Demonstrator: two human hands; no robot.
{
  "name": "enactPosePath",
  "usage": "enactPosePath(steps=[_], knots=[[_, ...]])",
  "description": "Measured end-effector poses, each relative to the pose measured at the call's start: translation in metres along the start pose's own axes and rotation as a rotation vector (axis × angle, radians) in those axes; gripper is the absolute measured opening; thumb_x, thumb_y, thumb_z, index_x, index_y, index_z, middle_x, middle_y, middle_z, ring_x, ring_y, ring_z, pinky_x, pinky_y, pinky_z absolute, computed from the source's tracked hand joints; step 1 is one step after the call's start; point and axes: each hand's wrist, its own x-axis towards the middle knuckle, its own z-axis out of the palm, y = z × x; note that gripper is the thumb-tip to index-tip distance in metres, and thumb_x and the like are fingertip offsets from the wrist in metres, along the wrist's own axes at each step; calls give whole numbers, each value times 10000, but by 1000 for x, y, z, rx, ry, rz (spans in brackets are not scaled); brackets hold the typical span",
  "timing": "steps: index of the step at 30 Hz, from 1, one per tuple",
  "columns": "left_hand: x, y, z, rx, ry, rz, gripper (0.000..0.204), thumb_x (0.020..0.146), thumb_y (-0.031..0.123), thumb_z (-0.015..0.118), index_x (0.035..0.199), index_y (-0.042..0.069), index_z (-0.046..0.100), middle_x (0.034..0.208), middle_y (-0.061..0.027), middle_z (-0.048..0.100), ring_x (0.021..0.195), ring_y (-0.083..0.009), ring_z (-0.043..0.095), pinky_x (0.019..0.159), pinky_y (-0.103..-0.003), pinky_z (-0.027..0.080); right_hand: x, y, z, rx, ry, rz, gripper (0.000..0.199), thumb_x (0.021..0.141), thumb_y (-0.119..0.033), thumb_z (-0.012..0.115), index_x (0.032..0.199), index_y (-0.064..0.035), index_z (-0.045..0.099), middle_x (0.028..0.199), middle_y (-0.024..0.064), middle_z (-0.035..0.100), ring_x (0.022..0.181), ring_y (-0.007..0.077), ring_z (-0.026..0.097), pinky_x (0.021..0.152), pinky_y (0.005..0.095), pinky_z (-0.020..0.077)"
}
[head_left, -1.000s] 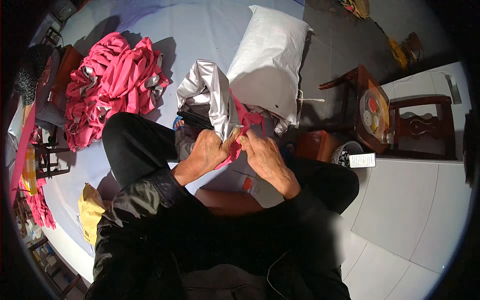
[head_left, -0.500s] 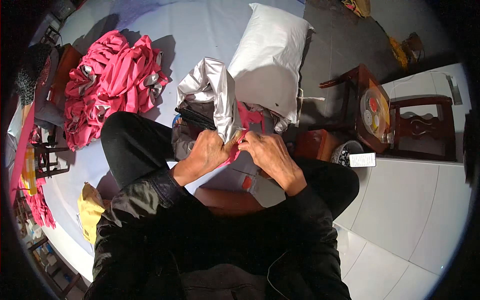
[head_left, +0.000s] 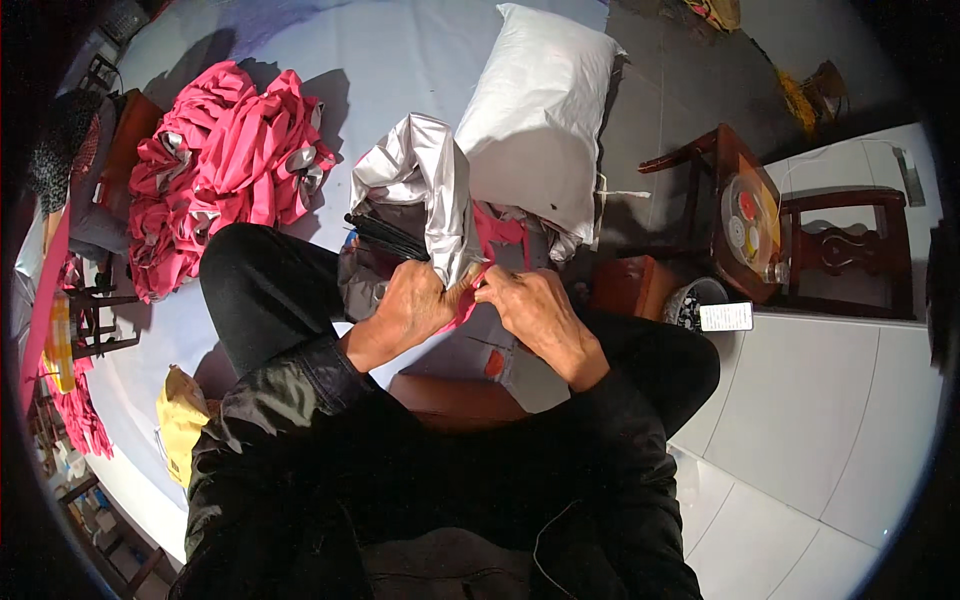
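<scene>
Pink cloth with a silvery reverse side (head_left: 440, 185) is bunched up over my lap, its silver side folded upward and its pink edge running between my hands. My left hand (head_left: 405, 312) is closed on that edge, thumb pressed against the fingers. Close beside it, almost touching, my right hand (head_left: 538, 318) pinches the same pink edge. The fingertips partly hide what lies between them. Just beyond my left hand, a bundle of thin black strips (head_left: 388, 236) lies by the silver folds. A grey box-like thing with a red mark (head_left: 535, 380) sits below my hands.
A big heap of pink and silver cloth (head_left: 245, 150) lies at the far left. A stuffed white sack (head_left: 545, 110) lies beyond my hands. To the right are a wooden chair (head_left: 850, 250), a round clear container (head_left: 748, 225) and a patterned bin (head_left: 690, 300). A yellow bag (head_left: 180, 425) stands left.
Both hands keep their pinch on the pink edge in nearly the same place. My right hand has shifted very slightly, and the black strips have moved a little.
</scene>
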Motion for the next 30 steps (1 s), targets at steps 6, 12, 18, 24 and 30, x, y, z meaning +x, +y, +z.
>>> enactPosePath(steps=[6,12,18,24,30], knots=[[1,1,-2,-21,6,-38,397,875,92,650,1270,59,680,588,-165,544,472,-331,576,420,-420,404,2,-2,1,254,3,137,260,958,-214,660,843,17,622,690,240,649,648,417,666,563,458,525],[0,1,-6,31,-54,-28,372,887,96,628,1252,49,685,611,-165,562,489,-329,590,431,-425,419,2,-4,9,548,-70,389,285,994,-227,624,857,23,639,618,193,645,487,312,623,447,401,493],[-1,0,-3,-24,-26,-59,323,913,115,599,1216,62,698,659,-166,603,527,-346,612,449,-429,450,5,-13,7,937,-171,713,426,1049,-330,563,868,52,615,539,81,571,402,156,549,348,289,399],[0,0,-3,2,-24,-37,320,916,122,599,1219,74,691,671,-170,615,544,-366,618,462,-433,467,0,-8,14,1232,-166,766,444,1062,-367,525,890,37,592,540,67,551,402,164,544,352,290,399],[0,-2,1,-19,-15,-55,382,882,130,635,1260,94,676,633,-151,594,506,-325,612,447,-427,459,-4,-1,21,1547,-207,780,452,1082,-397,464,889,-1,565,552,43,531,451,191,576,391,354,430]])
